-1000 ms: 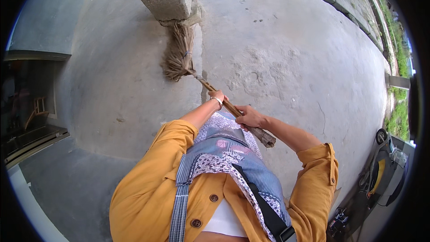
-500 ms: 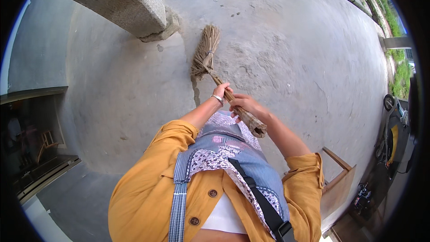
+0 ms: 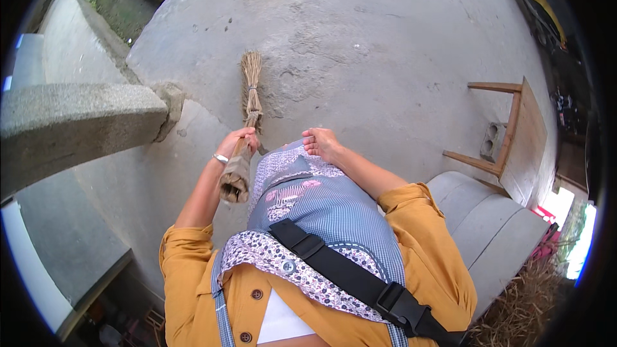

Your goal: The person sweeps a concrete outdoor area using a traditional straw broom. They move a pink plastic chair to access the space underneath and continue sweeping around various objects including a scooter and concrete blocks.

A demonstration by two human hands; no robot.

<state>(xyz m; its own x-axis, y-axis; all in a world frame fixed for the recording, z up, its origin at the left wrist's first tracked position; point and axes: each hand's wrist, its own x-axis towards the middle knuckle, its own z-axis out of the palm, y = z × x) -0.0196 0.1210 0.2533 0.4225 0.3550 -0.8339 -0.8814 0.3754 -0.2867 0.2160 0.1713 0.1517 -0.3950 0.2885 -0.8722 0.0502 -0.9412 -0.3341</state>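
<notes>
A straw broom [image 3: 252,77] with a wooden handle is in my left hand [image 3: 241,141], whose fingers wrap round the shaft. Its bristles point away from me, at the level of the concrete floor. The thick, hollow-looking butt of the handle tilts up toward me beside my apron. My right hand [image 3: 323,145] is off the broom, in front of the apron, with its fingers loosely bent and nothing seen in them. A silvery bracelet [image 3: 221,159] circles my left wrist.
On the left a concrete pillar [image 3: 83,132] rises from the floor. To the right lie a tipped wooden table [image 3: 528,135], a hollow block [image 3: 493,141] and a grey rounded form [image 3: 472,215]. Dry stalks [image 3: 524,302] are at the lower right, a motorbike [image 3: 543,9] at the far right.
My right hand has let go of the broom handle. The left hand keeps the broom, now left of my body and pointing straighter ahead. My view has turned to the right.
</notes>
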